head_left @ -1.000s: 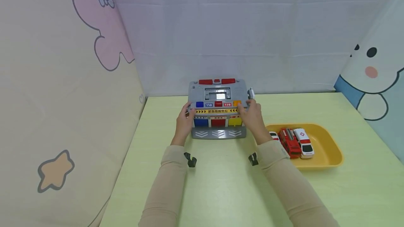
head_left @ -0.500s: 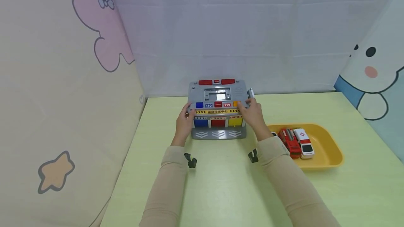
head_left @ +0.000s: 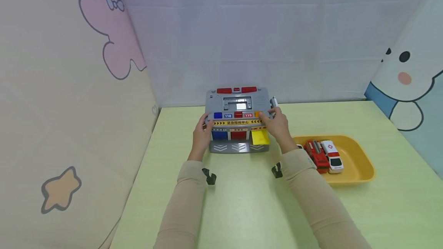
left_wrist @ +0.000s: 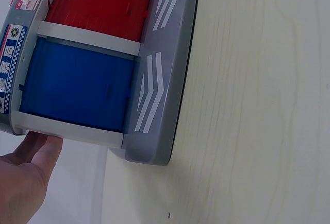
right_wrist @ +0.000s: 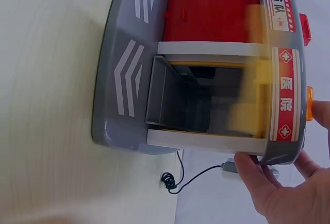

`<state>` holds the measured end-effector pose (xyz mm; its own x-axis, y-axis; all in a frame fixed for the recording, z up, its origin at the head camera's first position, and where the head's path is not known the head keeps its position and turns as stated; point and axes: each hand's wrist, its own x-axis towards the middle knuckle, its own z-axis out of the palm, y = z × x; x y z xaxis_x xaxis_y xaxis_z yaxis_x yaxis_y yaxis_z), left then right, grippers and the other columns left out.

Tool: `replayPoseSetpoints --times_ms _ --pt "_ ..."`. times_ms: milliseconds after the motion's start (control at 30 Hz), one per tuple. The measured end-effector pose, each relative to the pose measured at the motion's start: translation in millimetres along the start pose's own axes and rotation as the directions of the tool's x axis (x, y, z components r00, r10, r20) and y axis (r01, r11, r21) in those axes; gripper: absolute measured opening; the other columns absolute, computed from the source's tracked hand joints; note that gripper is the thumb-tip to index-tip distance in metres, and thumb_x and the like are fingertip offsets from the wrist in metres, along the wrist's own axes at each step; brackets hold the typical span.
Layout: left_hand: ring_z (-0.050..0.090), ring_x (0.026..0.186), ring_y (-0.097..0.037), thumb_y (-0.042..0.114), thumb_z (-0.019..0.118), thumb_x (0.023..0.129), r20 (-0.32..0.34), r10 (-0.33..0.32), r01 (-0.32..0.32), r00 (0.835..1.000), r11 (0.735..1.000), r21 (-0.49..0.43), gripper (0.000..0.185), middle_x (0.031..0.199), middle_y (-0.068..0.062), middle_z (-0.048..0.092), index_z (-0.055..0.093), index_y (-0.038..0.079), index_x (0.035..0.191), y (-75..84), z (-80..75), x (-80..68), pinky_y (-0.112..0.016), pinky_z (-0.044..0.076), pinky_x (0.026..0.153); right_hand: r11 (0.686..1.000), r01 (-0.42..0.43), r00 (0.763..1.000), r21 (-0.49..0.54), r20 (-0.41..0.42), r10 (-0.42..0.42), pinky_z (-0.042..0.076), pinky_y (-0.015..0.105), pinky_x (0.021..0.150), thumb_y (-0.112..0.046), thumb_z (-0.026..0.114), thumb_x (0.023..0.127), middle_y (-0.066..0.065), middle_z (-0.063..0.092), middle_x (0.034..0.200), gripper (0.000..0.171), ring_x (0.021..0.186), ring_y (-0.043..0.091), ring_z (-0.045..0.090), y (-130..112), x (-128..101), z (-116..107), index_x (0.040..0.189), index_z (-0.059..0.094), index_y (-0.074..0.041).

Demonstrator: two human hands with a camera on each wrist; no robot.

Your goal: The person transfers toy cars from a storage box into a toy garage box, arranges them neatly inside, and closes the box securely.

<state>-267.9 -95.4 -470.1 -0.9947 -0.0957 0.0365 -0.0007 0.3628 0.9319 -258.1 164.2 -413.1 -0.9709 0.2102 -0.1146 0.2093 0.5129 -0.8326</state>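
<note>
A grey toy garage (head_left: 215, 102) with blue, red and yellow doors stands at the back of the table. My left hand (head_left: 201, 137) grips its left side, fingers against the wall beside the blue door (left_wrist: 77, 85). Around the right side is my right hand (head_left: 278, 126), with its thumb on the orange button (right_wrist: 309, 103) and other fingers along the side wall. The yellow door (head_left: 260, 137) is swung up and outward, blurred in the right wrist view, and its dark bay shows inside. The red door (right_wrist: 211, 18) and blue door are closed.
A yellow tray (head_left: 363, 168) at the right holds a red toy fire truck (head_left: 317, 156), a white toy ambulance (head_left: 332, 156) and another car partly behind the sleeve. A coiled black cord (right_wrist: 168, 179) hangs by the garage's right side. A wall stands behind the table.
The yellow door, closed in the earlier frames, has swung open outward. Between the first two frames the right hand shifted slightly at the orange button; the left hand keeps its grip.
</note>
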Motion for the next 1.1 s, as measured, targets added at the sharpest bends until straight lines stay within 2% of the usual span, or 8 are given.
replayPoseSetpoints --times_ms 333,600,867,1100 --pt "0.042 0.116 -0.022 0.053 0.041 0.090 -0.006 -0.008 0.008 1.000 1.000 -0.012 0.051 0.134 -0.002 0.041 0.035 0.033 0.136 1.7 1.0 -1.6 -0.041 0.037 0.093 1.000 -0.014 1.000 0.009 -0.012 0.014 0.044 0.040 0.080 -0.048 0.054 0.086 0.019 0.046 0.117 0.058 0.095 0.030 0.047 2.4 -0.3 1.9 0.124 0.039 -0.008" --pt "0.042 0.116 -0.021 0.054 0.040 0.090 -0.017 -0.016 0.016 1.000 1.000 -0.019 0.052 0.134 -0.001 0.041 0.035 0.034 0.137 2.1 2.8 -0.4 -0.041 0.037 0.093 1.000 0.026 0.999 0.001 -0.023 -0.026 0.042 0.041 0.084 -0.050 0.049 0.088 0.020 0.042 0.123 0.062 0.100 0.030 0.045 3.2 -3.8 4.1 0.130 0.036 -0.006" --pt "0.043 0.114 -0.020 0.052 0.041 0.091 -0.030 -0.009 0.008 1.000 1.000 -0.020 0.050 0.132 -0.001 0.043 0.036 0.034 0.136 1.3 2.7 -0.3 -0.042 0.038 0.092 0.998 0.053 0.999 -0.022 -0.001 -0.053 0.040 0.044 0.088 -0.047 0.047 0.090 0.019 0.041 0.124 0.059 0.103 0.031 0.043 4.5 -6.2 2.9 0.132 0.036 -0.007" --pt "0.043 0.113 -0.021 0.054 0.040 0.090 -0.031 -0.009 0.008 0.999 1.000 -0.009 0.050 0.132 -0.001 0.042 0.035 0.035 0.136 1.7 3.6 0.1 -0.043 0.038 0.091 0.996 0.066 0.998 -0.067 0.003 -0.066 0.041 0.045 0.086 -0.043 0.045 0.093 0.020 0.042 0.123 0.054 0.104 0.033 0.043 5.0 -9.5 -3.1 0.132 0.037 -0.006"
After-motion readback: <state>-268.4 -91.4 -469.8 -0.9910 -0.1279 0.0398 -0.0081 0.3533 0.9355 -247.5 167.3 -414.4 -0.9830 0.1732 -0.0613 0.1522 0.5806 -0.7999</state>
